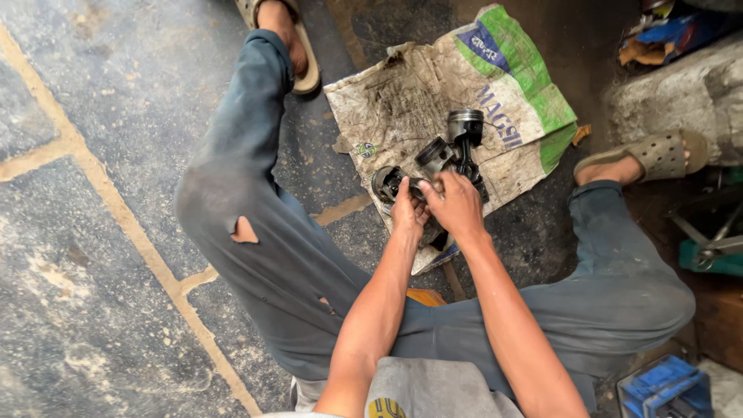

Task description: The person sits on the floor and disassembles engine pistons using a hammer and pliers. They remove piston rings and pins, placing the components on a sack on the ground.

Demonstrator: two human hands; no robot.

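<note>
I sit low with my knees spread, and both hands meet over a dirty white-and-green sack (410, 93) spread on the stone floor. On the sack lie three greasy engine pistons with connecting rods. My left hand (408, 207) grips the nearest piston (385, 183) by its rod. My right hand (457, 203) rests on the rod of the middle piston (434, 155), fingers curled around it. A third piston (466, 125) stands farther back, touching neither hand.
My sandalled feet sit at the sack's far-left corner (306, 54) and to its right (658, 155). A blue plastic crate (665, 387) stands at the bottom right. Metal parts and a green object (712, 240) crowd the right edge. Grey stone slabs (93, 193) stretch left.
</note>
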